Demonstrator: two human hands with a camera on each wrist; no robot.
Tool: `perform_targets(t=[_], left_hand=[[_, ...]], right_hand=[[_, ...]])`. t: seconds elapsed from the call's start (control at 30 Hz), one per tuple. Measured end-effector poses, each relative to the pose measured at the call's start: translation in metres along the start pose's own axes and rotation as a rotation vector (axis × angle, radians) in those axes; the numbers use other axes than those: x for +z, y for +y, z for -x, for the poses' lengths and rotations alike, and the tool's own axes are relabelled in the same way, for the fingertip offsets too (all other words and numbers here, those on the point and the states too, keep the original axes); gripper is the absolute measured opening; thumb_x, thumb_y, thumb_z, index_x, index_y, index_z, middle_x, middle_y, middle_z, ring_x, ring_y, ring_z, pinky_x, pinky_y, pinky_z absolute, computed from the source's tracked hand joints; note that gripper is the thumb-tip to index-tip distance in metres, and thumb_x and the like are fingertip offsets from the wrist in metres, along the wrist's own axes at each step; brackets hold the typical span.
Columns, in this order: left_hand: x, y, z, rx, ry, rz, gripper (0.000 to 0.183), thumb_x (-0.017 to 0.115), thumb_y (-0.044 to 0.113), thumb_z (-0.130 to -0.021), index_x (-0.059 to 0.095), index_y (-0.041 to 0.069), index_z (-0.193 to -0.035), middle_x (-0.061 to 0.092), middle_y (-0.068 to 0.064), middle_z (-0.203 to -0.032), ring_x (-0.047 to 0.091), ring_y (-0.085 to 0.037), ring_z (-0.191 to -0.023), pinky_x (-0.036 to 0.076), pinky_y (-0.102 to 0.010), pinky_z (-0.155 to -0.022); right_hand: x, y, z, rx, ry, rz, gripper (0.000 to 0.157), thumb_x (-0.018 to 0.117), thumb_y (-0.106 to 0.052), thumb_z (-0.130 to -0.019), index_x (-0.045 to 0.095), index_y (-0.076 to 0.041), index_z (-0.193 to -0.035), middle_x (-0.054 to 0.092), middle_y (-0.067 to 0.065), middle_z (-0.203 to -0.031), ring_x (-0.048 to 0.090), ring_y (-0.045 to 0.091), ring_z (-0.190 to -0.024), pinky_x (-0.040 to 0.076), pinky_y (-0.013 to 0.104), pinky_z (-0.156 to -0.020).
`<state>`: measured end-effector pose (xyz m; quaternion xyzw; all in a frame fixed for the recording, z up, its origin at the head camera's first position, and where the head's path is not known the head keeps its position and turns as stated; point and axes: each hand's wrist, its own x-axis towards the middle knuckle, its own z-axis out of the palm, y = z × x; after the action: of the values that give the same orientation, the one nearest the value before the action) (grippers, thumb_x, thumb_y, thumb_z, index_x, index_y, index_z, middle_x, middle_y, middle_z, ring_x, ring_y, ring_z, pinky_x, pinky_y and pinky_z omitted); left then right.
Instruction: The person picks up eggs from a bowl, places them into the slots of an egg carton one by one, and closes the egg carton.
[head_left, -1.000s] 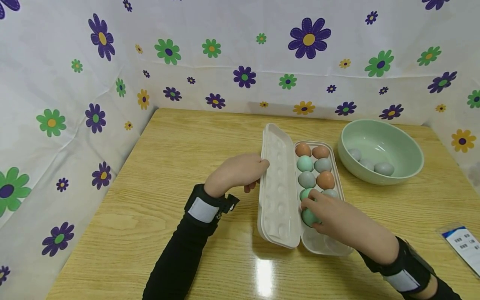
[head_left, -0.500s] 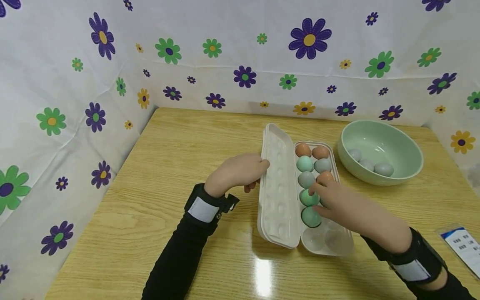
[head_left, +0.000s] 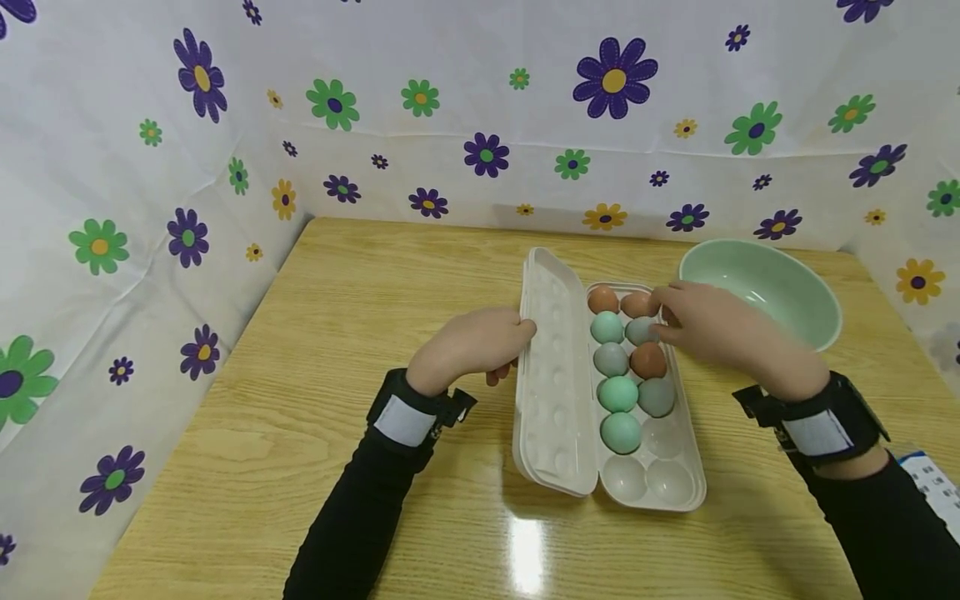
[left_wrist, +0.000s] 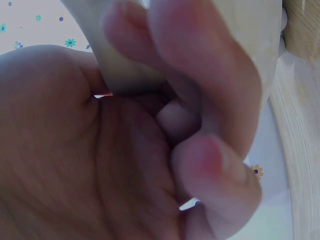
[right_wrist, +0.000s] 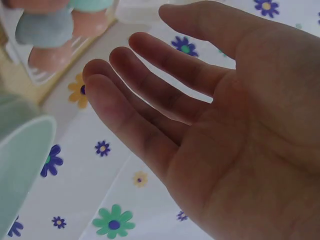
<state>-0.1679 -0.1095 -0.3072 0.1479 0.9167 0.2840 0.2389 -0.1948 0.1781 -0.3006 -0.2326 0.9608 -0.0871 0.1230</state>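
Observation:
My left hand [head_left: 480, 346] grips the raised lid [head_left: 553, 375] of a white egg carton at its outer edge; in the left wrist view the fingers [left_wrist: 215, 65] curl around it. The carton's base holds several brown, mint-green and grey eggs. A green egg [head_left: 621, 433] sits in the row before the near end, where cups [head_left: 670, 482] stand bare. Over the carton's far right edge hovers my right hand [head_left: 720, 325], partly covering a grey egg [head_left: 639, 331]. The right wrist view shows that hand's fingers [right_wrist: 150, 130] loosely spread and holding nothing.
A pale green bowl [head_left: 757, 267] stands right of the carton, its inside partly hidden by my right forearm. A printed card [head_left: 933, 492] lies at the right side. Flowered cloth [head_left: 420, 50] hangs behind and beside the wooden table [head_left: 300, 350].
My right hand has left the green eggs and moved up and right, toward the carton's far end and the bowl. My left hand stays on the lid.

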Motion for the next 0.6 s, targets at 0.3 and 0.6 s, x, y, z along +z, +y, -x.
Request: perform_targets(t=[0.3, 0.6], left_hand=[[-0.001, 0.0, 0.002, -0.006, -0.002, 0.005, 0.044, 0.031, 0.03, -0.106, 0.059, 0.012, -0.078, 0.056, -0.001, -0.06, 0.058, -0.018, -0.053, 0.044, -0.029, -0.061], [-0.001, -0.001, 0.001, -0.005, -0.011, 0.005, 0.043, 0.03, 0.03, -0.106, 0.059, 0.012, -0.079, 0.056, 0.0, -0.061, 0.058, -0.018, -0.053, 0.045, -0.029, -0.062]], right_hand=[[-0.015, 0.044, -0.03, -0.031, 0.046, 0.053, 0.018, 0.059, -0.009, -0.096, 0.063, 0.007, -0.105, 0.067, 0.02, -0.093, 0.062, 0.027, -0.079, 0.052, 0.046, -0.073], [-0.014, 0.086, -0.037, 0.039, 0.04, 0.032, 0.02, 0.058, -0.011, -0.095, 0.064, 0.006, -0.103, 0.067, 0.019, -0.092, 0.06, 0.027, -0.08, 0.049, 0.045, -0.072]])
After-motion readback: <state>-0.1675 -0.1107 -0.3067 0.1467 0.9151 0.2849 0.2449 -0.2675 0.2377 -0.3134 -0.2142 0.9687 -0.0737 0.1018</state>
